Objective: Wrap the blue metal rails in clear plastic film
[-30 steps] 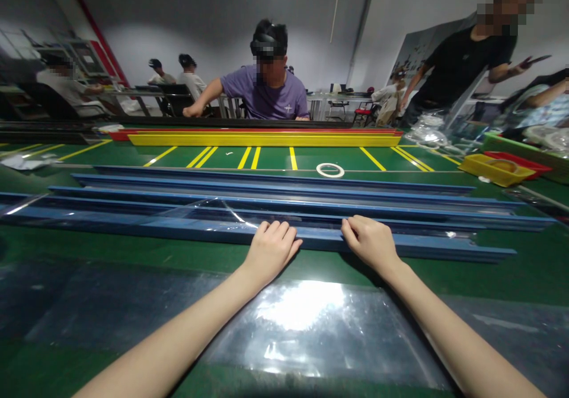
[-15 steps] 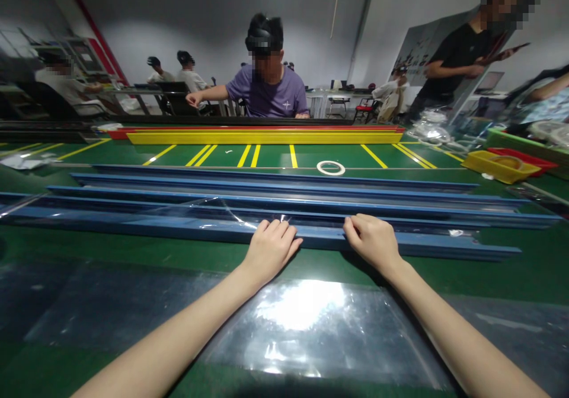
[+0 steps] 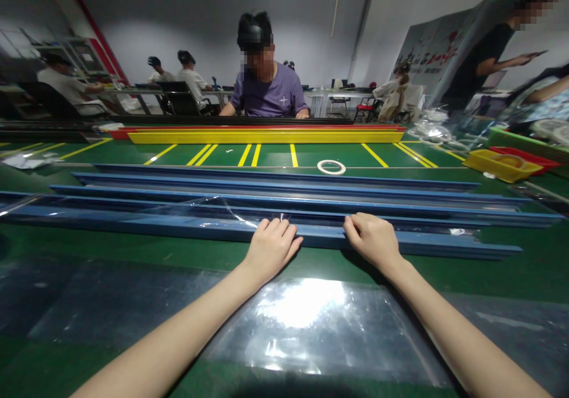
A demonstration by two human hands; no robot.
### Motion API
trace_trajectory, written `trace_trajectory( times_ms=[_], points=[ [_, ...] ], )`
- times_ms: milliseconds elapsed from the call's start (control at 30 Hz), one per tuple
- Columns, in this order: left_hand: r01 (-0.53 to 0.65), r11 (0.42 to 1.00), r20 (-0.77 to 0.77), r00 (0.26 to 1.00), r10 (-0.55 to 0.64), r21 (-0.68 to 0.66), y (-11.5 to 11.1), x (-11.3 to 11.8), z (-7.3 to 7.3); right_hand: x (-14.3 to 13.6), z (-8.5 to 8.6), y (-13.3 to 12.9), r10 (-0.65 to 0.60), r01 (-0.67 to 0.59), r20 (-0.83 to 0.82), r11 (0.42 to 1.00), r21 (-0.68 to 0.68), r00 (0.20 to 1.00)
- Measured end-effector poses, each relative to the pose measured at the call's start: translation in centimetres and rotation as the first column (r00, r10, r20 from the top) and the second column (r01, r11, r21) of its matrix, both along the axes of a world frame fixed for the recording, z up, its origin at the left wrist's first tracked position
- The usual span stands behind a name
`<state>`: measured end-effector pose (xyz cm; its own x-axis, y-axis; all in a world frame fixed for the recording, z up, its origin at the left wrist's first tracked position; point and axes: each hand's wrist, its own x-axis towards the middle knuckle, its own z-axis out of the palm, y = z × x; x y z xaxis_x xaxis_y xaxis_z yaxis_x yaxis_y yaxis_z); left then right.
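Note:
Several long blue channels (image 3: 178, 227) lie side by side across the green table (image 3: 200, 264). My left hand (image 3: 272, 247) rests on the nearest channel, fingers curled over its edge where a clear film (image 3: 208, 211) lies in it. To the right, my right hand (image 3: 372, 238) is closed at the same channel's edge; what its fingers pinch, if anything, is hidden. A wide transparent sheet (image 3: 302, 327) lies flat under my forearms and reflects the light.
Beyond the channels lie a white ring (image 3: 331, 167) and yellow and red strips (image 3: 267, 138). Yellow and red trays (image 3: 502, 166) stand at the right, near crumpled clear plastic (image 3: 433, 126). A person in purple (image 3: 271, 92) sits opposite; others are behind.
My hands have not visibly moved. The person opposite has lowered an outstretched arm to the table, and the standing person at the right has moved further right.

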<state>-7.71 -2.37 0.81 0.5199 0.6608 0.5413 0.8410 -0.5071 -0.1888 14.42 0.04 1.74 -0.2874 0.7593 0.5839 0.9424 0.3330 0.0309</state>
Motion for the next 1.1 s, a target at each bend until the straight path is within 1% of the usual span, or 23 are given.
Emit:
trace_trajectory(
  times_ms=[133, 267, 500, 1100],
  points=[
    [-0.027, 1.000, 0.014, 1.000, 0.027, 0.011, -0.10, -0.02, -0.01, -0.03, 0.02, -0.02, 0.000, 0.000, -0.004, 1.000, -0.007, 1.000],
    [-0.055, 0.998, -0.009, 0.998, 0.055, 0.041, -0.26, -0.02, 0.02, -0.05, 0.03, -0.02, 0.001, -0.001, -0.011, 1.000, -0.009, 1.000],
    [-0.094, 0.995, -0.009, 0.995, 0.095, 0.031, -0.25, 0.09, 0.05, -0.07, 0.03, 0.01, 0.000, 0.000, -0.011, 1.000, -0.012, 1.000],
    [-0.111, 0.994, 0.014, 0.994, 0.111, 0.001, 0.03, 0.16, -0.18, -0.09, 0.13, -0.02, -0.012, 0.011, -0.007, 0.999, -0.046, 1.000]
  ],
)
